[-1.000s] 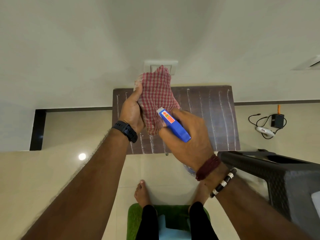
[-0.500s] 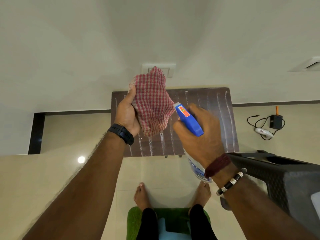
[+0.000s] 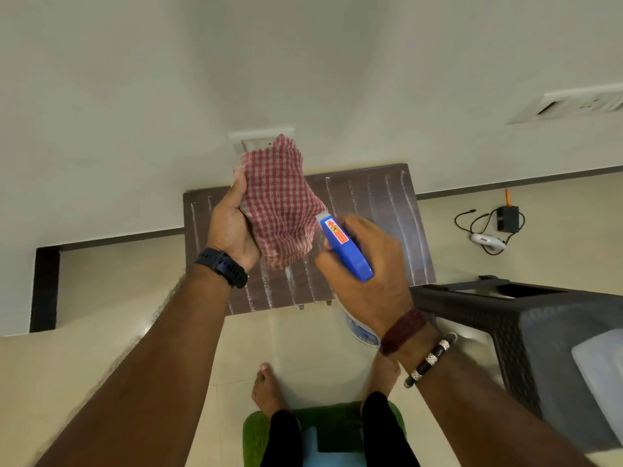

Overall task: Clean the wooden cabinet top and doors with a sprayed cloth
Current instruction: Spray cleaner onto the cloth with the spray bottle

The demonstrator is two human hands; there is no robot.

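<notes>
My left hand (image 3: 232,230) holds a bunched red-and-white checked cloth (image 3: 279,203) up above the dark wooden cabinet top (image 3: 377,203), which shows pale vertical streaks. My right hand (image 3: 367,274) grips a spray bottle with a blue trigger head (image 3: 347,251); its nozzle points at the cloth from close by on the right. The bottle's clear body (image 3: 360,328) hangs below my wrist. The cabinet doors are hidden from this angle.
A dark woven plastic stool (image 3: 526,328) stands close on the right, beside the cabinet. A black charger and white device with cables (image 3: 495,230) lie on the tiled floor further right. My bare feet stand by a green mat (image 3: 323,429). A wall socket (image 3: 249,139) sits behind the cloth.
The spray bottle drew away to the right half a second ago and is now back close to the cloth. The left hand has kept the cloth raised in about the same place.
</notes>
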